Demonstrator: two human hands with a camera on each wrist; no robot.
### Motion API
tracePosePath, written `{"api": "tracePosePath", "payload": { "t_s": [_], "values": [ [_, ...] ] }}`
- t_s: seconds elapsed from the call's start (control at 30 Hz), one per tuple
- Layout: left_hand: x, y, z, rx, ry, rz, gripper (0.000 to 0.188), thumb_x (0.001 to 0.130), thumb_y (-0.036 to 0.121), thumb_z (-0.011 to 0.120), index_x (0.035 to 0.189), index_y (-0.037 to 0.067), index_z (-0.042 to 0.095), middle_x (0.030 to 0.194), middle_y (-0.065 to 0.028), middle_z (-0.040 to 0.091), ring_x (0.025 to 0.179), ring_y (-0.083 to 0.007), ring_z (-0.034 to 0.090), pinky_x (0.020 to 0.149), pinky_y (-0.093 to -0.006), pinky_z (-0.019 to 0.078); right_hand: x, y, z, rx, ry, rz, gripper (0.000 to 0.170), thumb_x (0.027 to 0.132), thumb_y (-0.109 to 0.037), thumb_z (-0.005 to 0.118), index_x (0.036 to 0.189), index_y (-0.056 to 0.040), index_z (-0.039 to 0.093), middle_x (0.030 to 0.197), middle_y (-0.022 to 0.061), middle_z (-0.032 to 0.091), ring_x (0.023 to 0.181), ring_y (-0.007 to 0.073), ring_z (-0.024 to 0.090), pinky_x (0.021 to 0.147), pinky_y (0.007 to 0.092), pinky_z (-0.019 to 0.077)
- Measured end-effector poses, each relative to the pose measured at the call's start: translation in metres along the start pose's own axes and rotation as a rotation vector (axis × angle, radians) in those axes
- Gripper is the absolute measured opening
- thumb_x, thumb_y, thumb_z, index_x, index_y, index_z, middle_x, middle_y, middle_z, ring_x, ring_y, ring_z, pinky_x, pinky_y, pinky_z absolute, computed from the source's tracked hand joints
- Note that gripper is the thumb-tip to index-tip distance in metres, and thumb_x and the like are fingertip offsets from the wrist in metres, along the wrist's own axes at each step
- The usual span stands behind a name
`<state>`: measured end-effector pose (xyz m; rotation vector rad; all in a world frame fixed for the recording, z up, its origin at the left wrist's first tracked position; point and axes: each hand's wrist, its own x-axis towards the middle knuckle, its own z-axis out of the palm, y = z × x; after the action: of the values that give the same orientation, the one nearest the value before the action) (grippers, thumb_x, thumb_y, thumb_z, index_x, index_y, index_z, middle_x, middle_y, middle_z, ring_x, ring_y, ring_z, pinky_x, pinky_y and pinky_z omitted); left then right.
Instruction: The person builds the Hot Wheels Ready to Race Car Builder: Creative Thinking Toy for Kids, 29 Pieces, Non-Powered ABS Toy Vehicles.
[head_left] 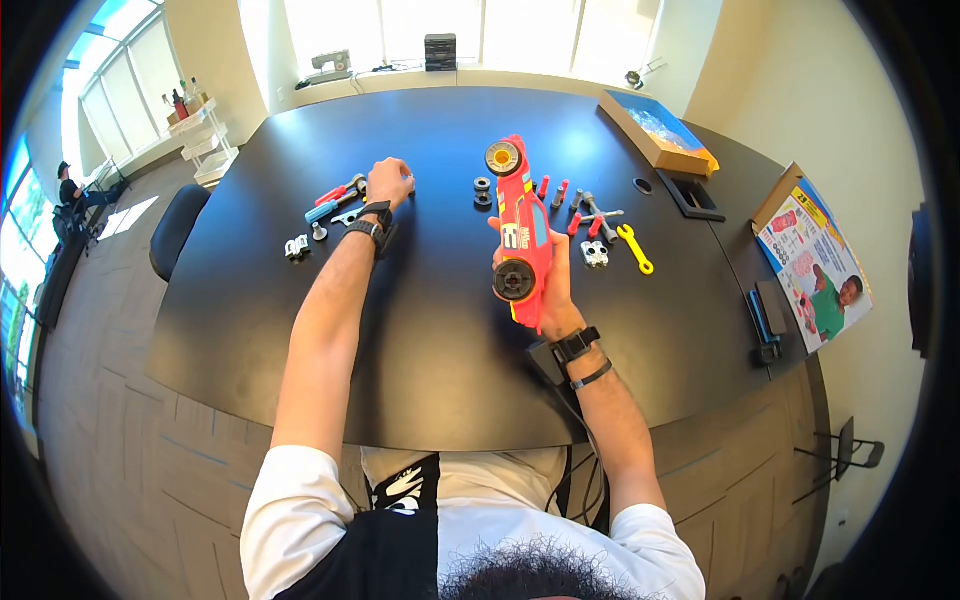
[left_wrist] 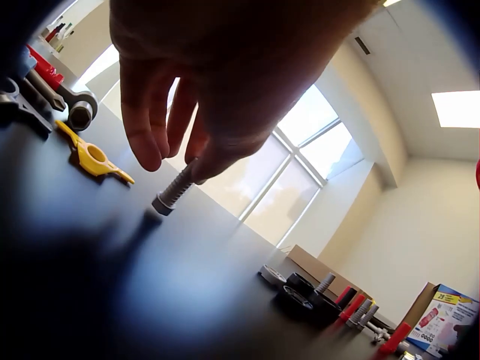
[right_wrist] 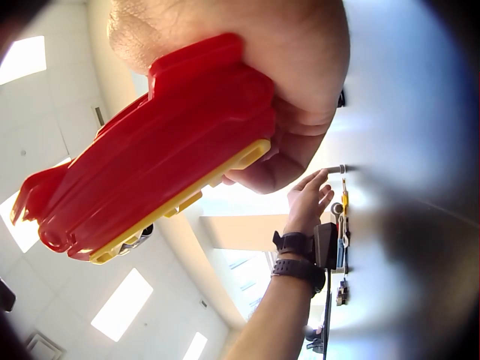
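Observation:
My right hand (head_left: 559,280) grips a red toy car (head_left: 518,235) above the table, its side with two wheels facing up in the head view. The right wrist view shows the car's red body (right_wrist: 157,154) against the palm, with a yellow strip along one edge. Farther left, my left hand (head_left: 390,183) pinches the upper end of a grey toy bolt (left_wrist: 175,190) between thumb and finger. The bolt leans, its head low over the dark tabletop. Beside that hand lie a yellow toy piece (left_wrist: 93,159) and a red-handled tool (head_left: 333,194).
Left of the left hand are a blue-handled screwdriver (head_left: 321,211) and a silver engine-like block (head_left: 297,247). To the right of the car lie black wheels (head_left: 483,199), red and grey bolts, a yellow wrench (head_left: 635,250) and another block (head_left: 595,254). An open box (head_left: 660,135) stands behind.

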<state>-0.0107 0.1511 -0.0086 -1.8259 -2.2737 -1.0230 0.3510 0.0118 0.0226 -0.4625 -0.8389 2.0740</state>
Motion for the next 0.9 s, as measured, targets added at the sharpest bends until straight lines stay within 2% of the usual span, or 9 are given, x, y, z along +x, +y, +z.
{"api": "tracePosePath", "payload": {
  "t_s": [0.13,0.3,0.43,0.53,0.6,0.73,0.8,0.83,0.9],
  "values": [
    [-0.009,0.024,-0.026,-0.055,0.008,0.002,0.027,0.092,0.025,0.079,0.106,0.002,0.079,0.114,-0.0209,0.081,0.107,-0.0341,0.079,0.098,-0.0446,0.0625,0.002,0.000,-0.003,0.002,-0.018,0.001,0.088,0.106,-0.066,0.037,0.161,0.0022,0.046,0.093,0.0062,0.069,0.077,0.0136,0.068,0.063,0.0296,0.0583],
    [-0.012,0.055,-0.061,-0.920,-0.024,0.023,0.027,0.110,0.025,0.065,0.118,-0.001,0.070,0.100,-0.0087,0.078,0.092,-0.0163,0.076,0.071,-0.0328,0.0655,0.001,0.000,-0.002,0.006,-0.033,0.007,0.086,0.106,-0.065,0.039,0.161,0.0002,0.048,0.094,0.0059,0.070,0.074,0.0136,0.069,0.063,0.0285,0.0581],
    [-0.046,0.106,-0.125,-0.911,0.001,0.161,0.033,0.118,0.032,0.055,0.127,0.003,0.067,0.112,-0.0064,0.072,0.077,-0.0087,0.063,0.064,-0.0264,0.0612,0.001,0.002,-0.004,0.007,-0.032,0.023,0.084,0.106,-0.064,0.040,0.160,-0.0001,0.050,0.098,0.0067,0.073,0.078,0.0140,0.072,0.064,0.0278,0.0593],
    [-0.075,0.134,-0.161,-0.797,-0.009,0.299,0.032,0.118,0.030,0.053,0.132,0.004,0.062,0.113,-0.0084,0.070,0.074,-0.0092,0.058,0.063,-0.0273,0.0571,0.003,0.004,-0.007,0.028,-0.026,0.036,0.084,0.107,-0.063,0.040,0.160,0.0004,0.050,0.098,0.0072,0.073,0.079,0.0146,0.073,0.067,0.0284,0.0620],
    [-0.096,0.153,-0.178,-0.573,0.043,0.443,0.026,0.116,0.021,0.054,0.132,0.002,0.058,0.110,-0.0125,0.068,0.079,-0.0155,0.060,0.069,-0.0344,0.0554,0.003,0.004,-0.009,0.017,-0.048,0.043,0.083,0.107,-0.062,0.041,0.160,0.0010,0.050,0.099,0.0079,0.073,0.082,0.0148,0.074,0.071,0.0289,0.0641],
    [-0.120,0.176,-0.187,-0.523,0.123,0.643,0.019,0.113,0.014,0.055,0.125,0.000,0.055,0.103,-0.0169,0.066,0.084,-0.0259,0.063,0.078,-0.0404,0.0540,0.003,0.005,-0.009,0.009,-0.052,0.043,0.082,0.108,-0.062,0.041,0.160,0.0011,0.050,0.097,0.0078,0.073,0.083,0.0145,0.074,0.072,0.0286,0.0645],
    [-0.124,0.181,-0.190,-0.458,0.051,0.726,0.017,0.111,0.012,0.058,0.120,-0.001,0.052,0.104,-0.0196,0.063,0.094,-0.0355,0.065,0.087,-0.0446,0.0536,0.005,0.007,-0.012,0.054,-0.077,0.050,0.078,0.109,-0.059,0.042,0.160,0.0001,0.050,0.110,0.0086,0.075,0.088,0.0149,0.075,0.074,0.0295,0.0652],
    [-0.123,0.183,-0.189,-0.457,0.054,0.726,0.017,0.111,0.012,0.058,0.120,-0.001,0.052,0.104,-0.0196,0.063,0.094,-0.0355,0.065,0.087,-0.0446,0.0536,0.004,0.007,-0.010,0.052,-0.080,0.050,0.078,0.109,-0.059,0.042,0.160,0.0001,0.050,0.110,0.0086,0.075,0.088,0.0149,0.075,0.074,0.0295,0.0652],
    [-0.122,0.185,-0.186,-0.291,0.080,0.809,0.019,0.110,0.013,0.060,0.119,-0.001,0.053,0.107,-0.0197,0.063,0.100,-0.0385,0.065,0.090,-0.0455,0.0535,0.002,0.007,-0.003,0.050,-0.049,0.006,0.074,0.110,-0.055,0.042,0.160,-0.0010,0.050,0.131,0.0085,0.073,0.094,0.0158,0.074,0.077,0.0308,0.0659]
  ]
}}
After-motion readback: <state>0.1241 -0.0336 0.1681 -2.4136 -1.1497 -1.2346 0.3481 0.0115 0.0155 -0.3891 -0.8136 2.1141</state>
